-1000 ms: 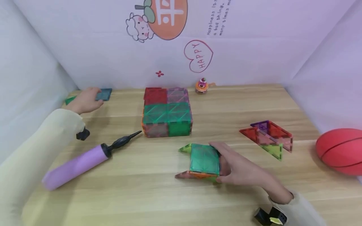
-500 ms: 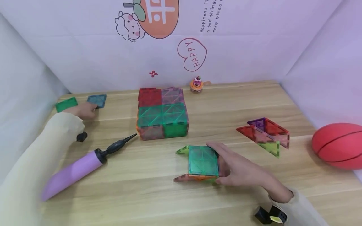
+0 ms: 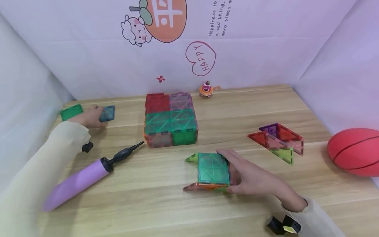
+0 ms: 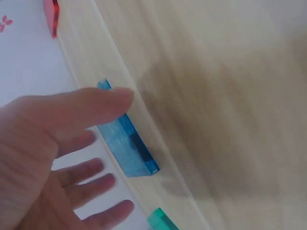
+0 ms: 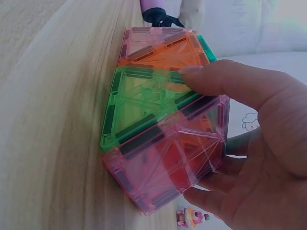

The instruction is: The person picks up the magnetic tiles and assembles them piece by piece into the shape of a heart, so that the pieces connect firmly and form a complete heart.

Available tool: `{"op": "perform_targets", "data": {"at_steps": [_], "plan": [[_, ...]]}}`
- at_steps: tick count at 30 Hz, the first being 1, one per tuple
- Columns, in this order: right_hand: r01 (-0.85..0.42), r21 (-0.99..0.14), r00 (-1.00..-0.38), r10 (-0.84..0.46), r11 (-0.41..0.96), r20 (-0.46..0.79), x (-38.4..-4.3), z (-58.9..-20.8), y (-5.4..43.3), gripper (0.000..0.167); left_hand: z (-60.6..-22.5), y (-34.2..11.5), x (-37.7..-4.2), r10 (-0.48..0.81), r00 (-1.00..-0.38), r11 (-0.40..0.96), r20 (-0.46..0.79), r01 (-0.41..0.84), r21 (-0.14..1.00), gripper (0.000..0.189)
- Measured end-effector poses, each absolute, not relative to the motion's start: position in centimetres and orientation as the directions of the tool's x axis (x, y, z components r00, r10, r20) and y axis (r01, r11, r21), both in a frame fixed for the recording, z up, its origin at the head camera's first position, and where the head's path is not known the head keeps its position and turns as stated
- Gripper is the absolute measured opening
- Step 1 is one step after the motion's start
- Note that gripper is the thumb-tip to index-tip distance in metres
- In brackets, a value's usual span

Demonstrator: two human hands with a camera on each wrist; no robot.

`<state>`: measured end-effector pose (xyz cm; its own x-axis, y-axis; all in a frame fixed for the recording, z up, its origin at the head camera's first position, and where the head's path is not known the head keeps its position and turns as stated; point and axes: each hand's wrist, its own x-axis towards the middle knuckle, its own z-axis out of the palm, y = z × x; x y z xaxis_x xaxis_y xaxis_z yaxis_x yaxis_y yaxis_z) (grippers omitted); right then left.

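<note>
At the far left of the table my left hand (image 3: 92, 117) pinches a blue square magnetic tile (image 3: 107, 113). In the left wrist view the thumb (image 4: 103, 105) lies across the tile, its other fingers behind. A green tile (image 3: 71, 113) lies beside that hand. My right hand (image 3: 251, 176) grips a small build of magnetic tiles (image 3: 214, 168) with a green square on top, standing on the table. The right wrist view shows its pink end tile (image 5: 168, 158) and light green triangle (image 5: 136, 103), the thumb at the upper edge and fingers round the far side.
A larger magnetic-tile block (image 3: 171, 121) stands at the back middle. Right of it are joined triangular tiles (image 3: 279, 141), a red ball (image 3: 355, 152) and a small toy figure (image 3: 206, 89). A purple hand pump (image 3: 80, 184) lies under the left forearm.
My left hand has taken hold of the blue tile and moved it slightly right and toward me. The right hand keeps its grip on the small build. The head view has shifted a little.
</note>
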<state>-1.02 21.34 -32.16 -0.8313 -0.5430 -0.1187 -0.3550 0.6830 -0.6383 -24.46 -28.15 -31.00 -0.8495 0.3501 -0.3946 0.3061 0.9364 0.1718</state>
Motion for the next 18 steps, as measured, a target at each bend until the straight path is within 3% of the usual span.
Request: {"op": "perform_targets", "data": {"at_steps": [5,14,18], "plan": [[-0.347,-0.653,-0.822,-0.554,0.673,-0.134,-1.1,-32.3,21.2,0.098,-31.8,-28.7,-25.5,0.308,-0.846,0.950,-0.435,0.250,0.187,0.087],[-0.326,-0.652,-0.832,-0.535,0.685,-0.147,-1.0,-32.3,21.3,0.097,-32.1,-27.7,-26.2,0.339,-0.856,0.940,-0.389,0.319,0.119,0.075],[-0.324,-0.657,-0.831,-0.537,0.680,-0.146,-1.0,-32.2,21.4,0.096,-32.3,-27.6,-26.4,0.350,-0.855,0.936,-0.383,0.333,0.111,0.079]]}}
